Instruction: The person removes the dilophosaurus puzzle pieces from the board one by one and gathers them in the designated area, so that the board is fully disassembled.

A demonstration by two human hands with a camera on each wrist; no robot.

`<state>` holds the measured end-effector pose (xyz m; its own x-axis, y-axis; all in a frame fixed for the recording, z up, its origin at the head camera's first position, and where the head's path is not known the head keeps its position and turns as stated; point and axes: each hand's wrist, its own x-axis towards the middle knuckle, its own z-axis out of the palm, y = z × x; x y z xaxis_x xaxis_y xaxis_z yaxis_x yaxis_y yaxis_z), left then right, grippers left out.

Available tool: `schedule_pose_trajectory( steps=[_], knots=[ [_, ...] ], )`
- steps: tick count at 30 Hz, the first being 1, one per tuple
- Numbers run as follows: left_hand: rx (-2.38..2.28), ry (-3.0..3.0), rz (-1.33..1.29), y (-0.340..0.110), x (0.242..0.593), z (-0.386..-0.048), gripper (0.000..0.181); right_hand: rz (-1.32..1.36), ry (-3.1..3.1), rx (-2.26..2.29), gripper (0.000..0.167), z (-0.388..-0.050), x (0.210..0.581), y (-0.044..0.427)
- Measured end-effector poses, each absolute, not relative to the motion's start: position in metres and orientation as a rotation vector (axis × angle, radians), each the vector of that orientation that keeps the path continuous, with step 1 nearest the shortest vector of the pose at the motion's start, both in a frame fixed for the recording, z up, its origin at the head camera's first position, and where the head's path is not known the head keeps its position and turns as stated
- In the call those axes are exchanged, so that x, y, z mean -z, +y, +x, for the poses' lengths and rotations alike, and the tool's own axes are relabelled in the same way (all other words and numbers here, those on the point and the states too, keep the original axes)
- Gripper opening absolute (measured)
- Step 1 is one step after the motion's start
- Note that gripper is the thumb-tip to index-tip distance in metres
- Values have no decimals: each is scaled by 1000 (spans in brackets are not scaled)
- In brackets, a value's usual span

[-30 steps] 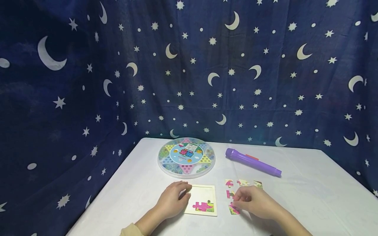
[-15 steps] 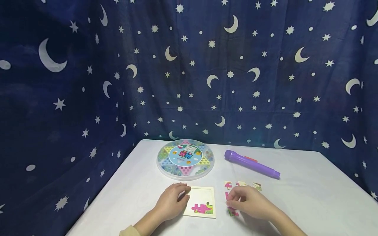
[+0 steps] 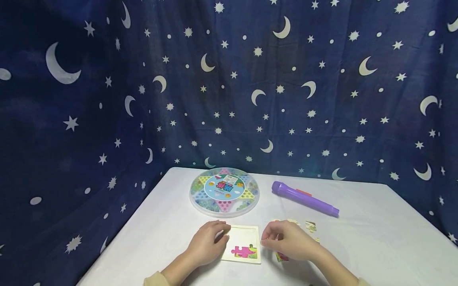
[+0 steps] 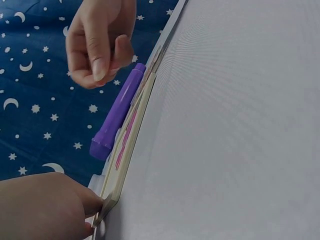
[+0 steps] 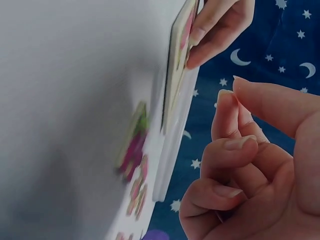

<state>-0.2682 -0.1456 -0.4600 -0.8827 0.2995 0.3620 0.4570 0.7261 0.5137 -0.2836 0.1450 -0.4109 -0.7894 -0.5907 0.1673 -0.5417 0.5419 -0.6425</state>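
Observation:
My left hand (image 3: pixel 209 243) holds the left edge of a small pale wooden puzzle tray (image 3: pixel 241 234), which lies flat on the table. Pink and green jigsaw pieces (image 3: pixel 244 251) sit joined in the tray's lower right corner. Just right of the tray, above the table, is my right hand (image 3: pixel 291 240). Its thumb and index fingertips meet, the other fingers curl, and the right wrist view shows no piece between them. Under and behind this hand lie loose jigsaw pieces (image 3: pixel 310 226), partly hidden. One pink and green piece (image 5: pixel 132 150) looks blurred in the right wrist view.
Behind the tray lies a round, clear-lidded Chinese checkers set (image 3: pixel 224 190) with marbles. A purple microphone-shaped toy (image 3: pixel 304 198) rests at the back right. A dark blue curtain (image 3: pixel 243 99) with moons and stars hangs around the white-covered table (image 3: pixel 358 230).
From among the loose pieces, my right hand has moved left to the tray's right edge, uncovering some pieces and covering others. My left hand stays on the tray.

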Motion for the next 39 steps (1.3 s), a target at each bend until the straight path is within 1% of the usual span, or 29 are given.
schedule_pose_trajectory(
  steps=[7,19,28,34,39],
  knots=[
    [886,-2683,-607,-147,459,-268,29,-1031,2700,1089,11,-288,412,132],
    [901,-2667,-593,-148,459,-268,28,-974,2696,1062,8,-288,413,124],
    [911,-2664,-589,-146,461,-269,27,-1094,2633,1074,11,-286,416,121],
    [923,-2655,-598,-146,460,-269,27,-1068,2607,1071,12,-285,418,119],
    [920,-2655,-595,-147,461,-269,26,-1073,2564,1060,18,-285,421,118]
  ],
)
